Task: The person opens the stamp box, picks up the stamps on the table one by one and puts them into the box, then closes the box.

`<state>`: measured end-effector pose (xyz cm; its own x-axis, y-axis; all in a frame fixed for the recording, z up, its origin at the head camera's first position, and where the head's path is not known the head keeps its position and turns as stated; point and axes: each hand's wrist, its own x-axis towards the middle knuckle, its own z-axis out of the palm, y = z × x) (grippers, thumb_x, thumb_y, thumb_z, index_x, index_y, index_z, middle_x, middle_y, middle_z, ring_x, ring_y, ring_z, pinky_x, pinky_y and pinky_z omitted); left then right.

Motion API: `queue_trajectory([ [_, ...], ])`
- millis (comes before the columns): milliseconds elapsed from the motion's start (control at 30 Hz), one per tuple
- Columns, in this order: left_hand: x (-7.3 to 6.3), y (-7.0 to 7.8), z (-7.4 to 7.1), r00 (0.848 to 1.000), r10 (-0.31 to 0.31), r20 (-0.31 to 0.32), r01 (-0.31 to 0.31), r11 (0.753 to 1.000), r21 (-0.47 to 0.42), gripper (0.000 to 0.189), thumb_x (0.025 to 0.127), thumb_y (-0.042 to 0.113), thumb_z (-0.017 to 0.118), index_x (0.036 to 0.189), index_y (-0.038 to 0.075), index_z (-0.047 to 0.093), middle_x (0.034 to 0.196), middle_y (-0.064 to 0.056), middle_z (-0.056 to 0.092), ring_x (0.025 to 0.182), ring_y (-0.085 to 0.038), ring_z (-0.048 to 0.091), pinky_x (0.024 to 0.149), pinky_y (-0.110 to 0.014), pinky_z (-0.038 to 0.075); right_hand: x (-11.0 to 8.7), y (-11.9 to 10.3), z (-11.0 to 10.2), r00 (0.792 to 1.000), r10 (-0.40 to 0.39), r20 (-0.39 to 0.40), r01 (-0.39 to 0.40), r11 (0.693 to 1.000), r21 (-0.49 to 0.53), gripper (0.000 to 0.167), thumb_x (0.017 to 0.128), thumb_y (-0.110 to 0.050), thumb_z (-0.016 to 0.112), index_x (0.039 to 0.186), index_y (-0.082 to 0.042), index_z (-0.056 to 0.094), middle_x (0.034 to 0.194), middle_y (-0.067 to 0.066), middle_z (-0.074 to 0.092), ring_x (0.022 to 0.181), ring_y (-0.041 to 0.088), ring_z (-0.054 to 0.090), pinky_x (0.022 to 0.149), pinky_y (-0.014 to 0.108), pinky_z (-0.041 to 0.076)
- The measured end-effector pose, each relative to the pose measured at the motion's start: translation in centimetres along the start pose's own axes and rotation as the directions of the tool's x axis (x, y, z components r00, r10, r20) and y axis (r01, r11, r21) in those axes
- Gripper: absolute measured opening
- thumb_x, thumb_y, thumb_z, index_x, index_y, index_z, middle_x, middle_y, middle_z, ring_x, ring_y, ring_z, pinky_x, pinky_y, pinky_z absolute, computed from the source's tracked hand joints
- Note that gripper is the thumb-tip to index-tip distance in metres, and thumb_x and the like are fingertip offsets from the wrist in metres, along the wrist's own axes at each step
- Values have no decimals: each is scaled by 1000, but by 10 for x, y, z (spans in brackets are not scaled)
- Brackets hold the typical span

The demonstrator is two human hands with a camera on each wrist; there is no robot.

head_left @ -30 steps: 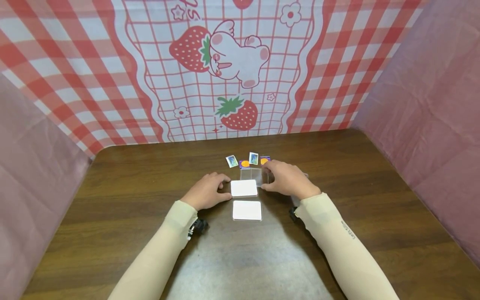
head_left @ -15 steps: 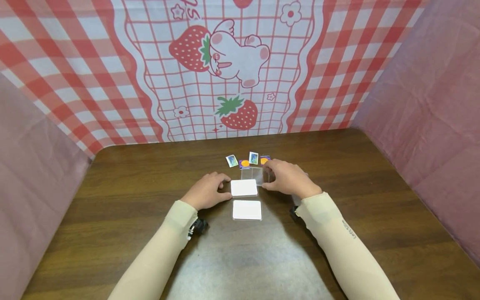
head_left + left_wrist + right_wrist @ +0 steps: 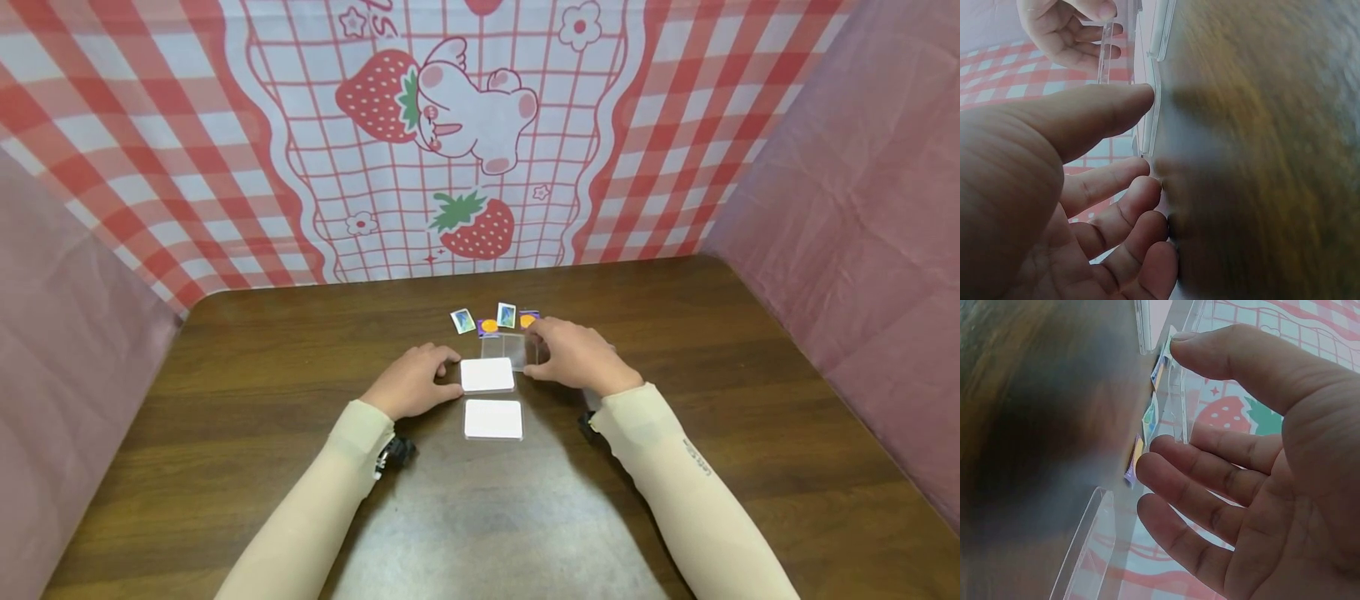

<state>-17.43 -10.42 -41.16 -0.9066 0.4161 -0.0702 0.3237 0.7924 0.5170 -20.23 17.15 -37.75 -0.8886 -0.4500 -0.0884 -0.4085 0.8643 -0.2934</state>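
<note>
Two shallow clear plastic cases filled with white lie one in front of the other. The farther case [image 3: 487, 376] has my left hand [image 3: 411, 382] at its left end, thumb at the near corner and index finger at the far one. In the left wrist view the left thumb overlaps that case's edge [image 3: 1155, 119], and the other fingertips rest on the table. My right hand [image 3: 581, 354] holds a thin clear plastic lid [image 3: 504, 352] tilted behind the case. The right wrist view shows the lid [image 3: 1185, 403] between thumb and fingers. The nearer case [image 3: 493, 419] lies untouched.
Behind the lid, small picture cards lie in a row: two white-edged with blue-green pictures [image 3: 462, 321], two purple with orange circles [image 3: 489, 326]. Another clear plastic piece [image 3: 1088, 550] sits beneath the right wrist. A checked strawberry cloth [image 3: 420, 208] hangs behind the wooden table [image 3: 300, 333].
The hands, lid and cases stay nearly in place; only a very slight shift of the whole head view shows.
</note>
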Motion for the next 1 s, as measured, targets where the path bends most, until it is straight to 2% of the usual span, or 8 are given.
queue_trajectory([
  [467,-3,1,-3,1000,9,-4,-9,1000,-9,51,94,35,77,136,8,64,103,-4,62,97,-21,58,92,-44,50,-6,7,5,1000,-9,-6,9,1000,-4,42,87,-35,84,116,-11,67,102,2,66,86,18,60,75,43,52],
  [833,-3,2,-3,1000,16,-3,-16,1000,-9,51,94,35,77,135,8,64,103,-4,62,97,-21,57,92,-43,49,-19,21,5,1000,-17,-24,16,999,-32,49,86,-35,85,122,-8,67,106,3,67,89,18,63,80,45,54],
  [1000,-3,1,-2,1000,15,-2,-15,1000,-9,51,94,35,77,136,8,64,103,-4,62,97,-21,57,92,-43,50,-26,25,2,999,-20,-34,18,999,-47,51,85,-36,86,123,-8,67,110,5,68,97,21,66,84,47,55],
])
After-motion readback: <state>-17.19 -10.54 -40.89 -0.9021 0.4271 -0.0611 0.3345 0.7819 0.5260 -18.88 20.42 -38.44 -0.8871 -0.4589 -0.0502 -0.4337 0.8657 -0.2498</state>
